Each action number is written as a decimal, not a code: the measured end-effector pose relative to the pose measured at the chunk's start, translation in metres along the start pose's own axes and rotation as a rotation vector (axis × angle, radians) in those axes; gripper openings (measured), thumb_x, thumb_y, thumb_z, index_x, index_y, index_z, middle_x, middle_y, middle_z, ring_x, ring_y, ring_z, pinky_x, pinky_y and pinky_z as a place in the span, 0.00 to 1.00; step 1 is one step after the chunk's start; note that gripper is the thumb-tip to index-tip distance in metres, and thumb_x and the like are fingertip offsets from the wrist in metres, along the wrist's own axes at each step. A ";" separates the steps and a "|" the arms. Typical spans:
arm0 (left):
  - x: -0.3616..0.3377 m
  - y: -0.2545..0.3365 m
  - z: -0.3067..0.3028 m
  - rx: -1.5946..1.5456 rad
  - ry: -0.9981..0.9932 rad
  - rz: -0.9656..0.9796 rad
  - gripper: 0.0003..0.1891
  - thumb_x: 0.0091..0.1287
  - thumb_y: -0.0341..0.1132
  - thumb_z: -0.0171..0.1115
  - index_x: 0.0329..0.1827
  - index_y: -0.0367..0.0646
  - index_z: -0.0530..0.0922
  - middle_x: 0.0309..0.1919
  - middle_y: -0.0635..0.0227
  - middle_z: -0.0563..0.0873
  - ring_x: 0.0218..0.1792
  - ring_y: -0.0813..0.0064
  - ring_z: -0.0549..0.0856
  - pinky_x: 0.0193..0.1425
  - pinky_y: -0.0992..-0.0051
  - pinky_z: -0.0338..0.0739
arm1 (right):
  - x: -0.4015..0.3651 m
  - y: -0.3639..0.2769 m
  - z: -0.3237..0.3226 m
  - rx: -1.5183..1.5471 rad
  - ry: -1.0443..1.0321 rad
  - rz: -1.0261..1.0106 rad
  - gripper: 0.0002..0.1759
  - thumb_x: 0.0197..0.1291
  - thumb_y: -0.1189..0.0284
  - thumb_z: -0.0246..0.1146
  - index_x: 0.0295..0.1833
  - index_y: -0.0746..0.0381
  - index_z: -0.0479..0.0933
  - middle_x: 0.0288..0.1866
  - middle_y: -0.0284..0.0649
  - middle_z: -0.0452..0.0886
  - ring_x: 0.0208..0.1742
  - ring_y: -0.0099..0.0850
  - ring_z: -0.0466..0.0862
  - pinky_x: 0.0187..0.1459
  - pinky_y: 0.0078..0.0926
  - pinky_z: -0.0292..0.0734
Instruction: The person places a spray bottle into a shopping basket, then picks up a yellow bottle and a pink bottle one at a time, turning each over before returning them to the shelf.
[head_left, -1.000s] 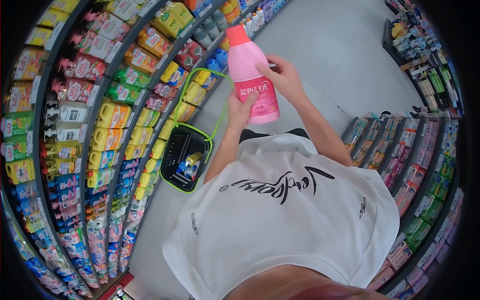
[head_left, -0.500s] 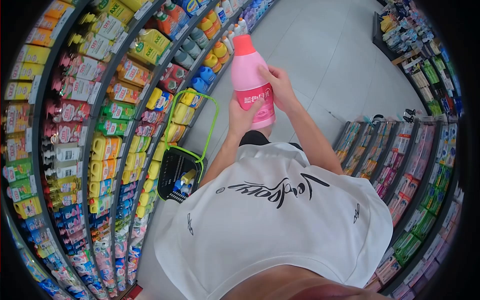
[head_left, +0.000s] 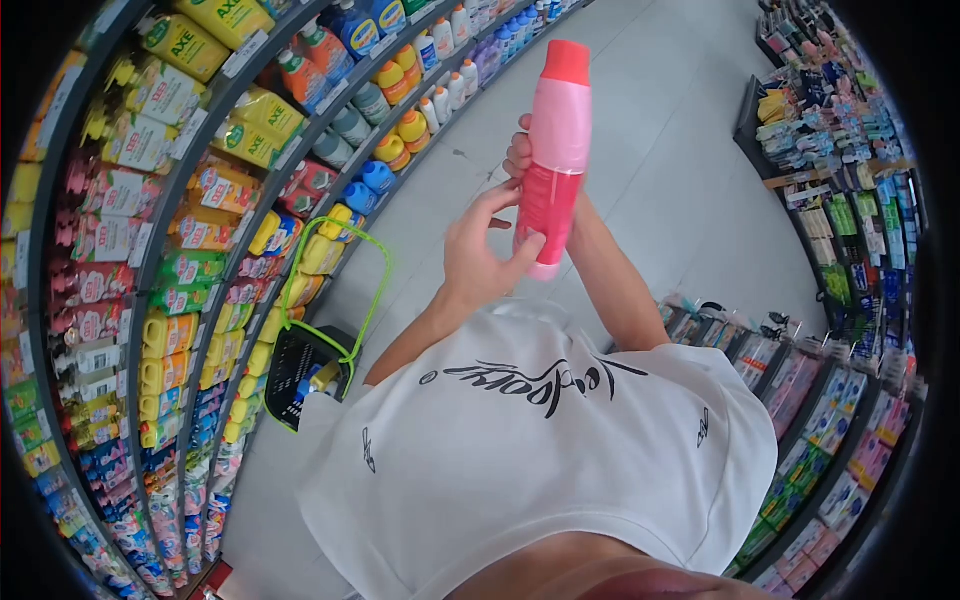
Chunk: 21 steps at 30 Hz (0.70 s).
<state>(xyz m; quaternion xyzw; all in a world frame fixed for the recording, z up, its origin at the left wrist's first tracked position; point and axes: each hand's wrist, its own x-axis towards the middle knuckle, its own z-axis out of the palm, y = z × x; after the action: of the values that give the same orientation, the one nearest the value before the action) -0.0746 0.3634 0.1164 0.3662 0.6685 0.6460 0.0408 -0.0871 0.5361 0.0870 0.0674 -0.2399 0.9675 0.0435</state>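
A pink plastic bottle [head_left: 560,130] with a red cap and a red label is held up in front of my chest, nearly upright and turned partly side-on. My right hand [head_left: 519,150] grips it from behind, the fingertips curling round its left edge; the palm is hidden. Lower down, my left hand [head_left: 484,245] pinches the label area, its thumb on the front and its index finger at the left edge. The bottle's printed text is mostly turned out of sight.
A black basket [head_left: 287,352] with a green handle [head_left: 386,268] stands on the floor to my left, with items inside. Shelves of detergent bottles [head_left: 165,345] line the left side. More racks of packaged goods [head_left: 820,430] stand on the right, with grey floor [head_left: 660,110] between.
The bottle has turned so that its printed front faces away. My right hand has shifted behind it, and my left hand now shows its fingers beside the label. The view has swung slightly.
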 end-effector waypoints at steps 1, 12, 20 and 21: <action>0.009 -0.004 0.002 -0.011 0.004 -0.004 0.24 0.55 0.29 0.70 0.55 0.34 0.73 0.53 0.51 0.82 0.51 0.64 0.84 0.47 0.71 0.82 | 0.010 -0.005 0.001 0.131 -0.075 0.022 0.24 0.71 0.52 0.48 0.55 0.63 0.70 0.34 0.40 0.79 0.30 0.29 0.78 0.36 0.23 0.74; 0.081 -0.041 0.025 -0.026 0.076 0.195 0.15 0.53 0.26 0.69 0.44 0.36 0.78 0.46 0.58 0.80 0.43 0.65 0.82 0.39 0.75 0.81 | 0.073 -0.047 -0.005 0.463 -0.407 0.191 0.18 0.70 0.57 0.50 0.51 0.61 0.67 0.25 0.33 0.70 0.20 0.23 0.66 0.27 0.20 0.61; 0.095 -0.053 0.027 -0.175 0.049 -0.035 0.23 0.56 0.27 0.67 0.55 0.36 0.72 0.52 0.58 0.77 0.50 0.68 0.80 0.47 0.73 0.79 | 0.103 -0.052 -0.039 0.240 -0.227 0.191 0.20 0.70 0.54 0.51 0.48 0.61 0.69 0.26 0.36 0.75 0.23 0.26 0.74 0.27 0.21 0.69; 0.096 -0.058 0.027 -0.355 0.055 -0.195 0.26 0.57 0.29 0.67 0.58 0.36 0.70 0.53 0.59 0.76 0.51 0.68 0.80 0.50 0.71 0.79 | 0.106 -0.051 -0.047 0.126 -0.125 0.186 0.23 0.71 0.50 0.50 0.49 0.61 0.70 0.28 0.38 0.75 0.24 0.28 0.75 0.28 0.22 0.71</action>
<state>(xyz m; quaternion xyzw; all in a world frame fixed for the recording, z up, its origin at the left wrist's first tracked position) -0.1558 0.4439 0.1008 0.2691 0.5773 0.7564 0.1488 -0.1915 0.6088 0.0849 0.1076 -0.1861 0.9744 -0.0658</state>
